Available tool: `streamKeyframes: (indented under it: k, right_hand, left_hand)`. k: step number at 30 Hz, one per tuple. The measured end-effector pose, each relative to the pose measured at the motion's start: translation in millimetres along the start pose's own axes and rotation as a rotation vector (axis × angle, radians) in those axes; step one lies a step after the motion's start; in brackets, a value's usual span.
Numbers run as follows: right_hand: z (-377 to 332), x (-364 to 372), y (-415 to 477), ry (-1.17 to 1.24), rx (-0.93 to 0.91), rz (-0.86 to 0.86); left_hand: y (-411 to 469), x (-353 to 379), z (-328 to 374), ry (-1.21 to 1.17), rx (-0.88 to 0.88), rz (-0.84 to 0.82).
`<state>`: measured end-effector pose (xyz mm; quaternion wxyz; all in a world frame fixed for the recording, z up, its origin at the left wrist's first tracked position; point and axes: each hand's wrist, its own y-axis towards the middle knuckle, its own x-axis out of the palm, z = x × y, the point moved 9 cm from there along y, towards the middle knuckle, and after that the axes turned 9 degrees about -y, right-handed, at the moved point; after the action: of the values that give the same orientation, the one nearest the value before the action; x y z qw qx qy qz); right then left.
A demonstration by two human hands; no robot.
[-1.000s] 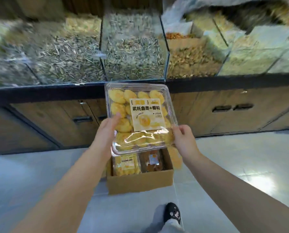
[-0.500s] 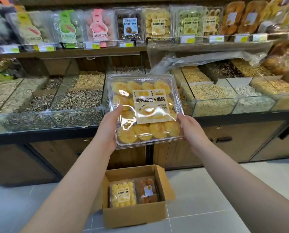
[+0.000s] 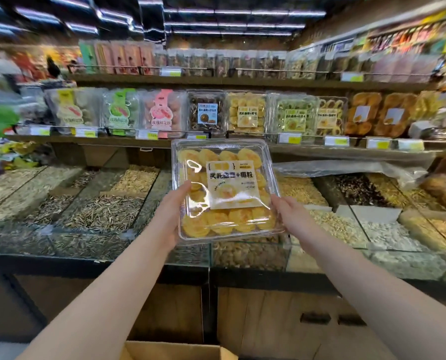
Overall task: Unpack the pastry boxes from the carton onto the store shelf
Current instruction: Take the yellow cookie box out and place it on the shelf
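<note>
I hold a clear plastic pastry box (image 3: pixel 224 190) of yellow pastries with a cream label, raised in front of me over the bulk bins. My left hand (image 3: pixel 168 216) grips its left edge, thumb on the lid. My right hand (image 3: pixel 293 216) grips its lower right edge. The store shelf (image 3: pixel 164 141) runs just behind and above the box, lined with upright pastry boxes; a matching yellow box (image 3: pixel 247 114) stands there. Only the cardboard carton's (image 3: pixel 175 352) top flap shows at the bottom edge.
Glass-fronted bulk bins (image 3: pixel 107 211) of seeds and nuts stretch between me and the shelf. A crumpled plastic sheet (image 3: pixel 346 170) covers bins at the right. A higher shelf (image 3: pixel 242 80) carries more packets. Wooden cabinet doors (image 3: pixel 281 320) stand below the bins.
Both hands have lifted the pastry box from above the carton up to shelf height. My view has tilted upward, so the carton has dropped to the bottom edge.
</note>
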<state>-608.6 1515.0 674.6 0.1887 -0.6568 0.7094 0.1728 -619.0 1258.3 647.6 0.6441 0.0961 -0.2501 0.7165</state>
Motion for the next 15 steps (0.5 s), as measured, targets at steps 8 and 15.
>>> streamKeyframes:
  k: [8,15]
  right_hand:
    - [-13.0,-4.9,114.9,-0.010,-0.046,-0.011]
    - [-11.6,-17.6,209.5,0.040,-0.014,0.067]
  left_hand:
    - [101.6,29.7,45.5,0.151,0.078,0.004]
    - [177.2,67.3,69.3,0.260,0.138,-0.032]
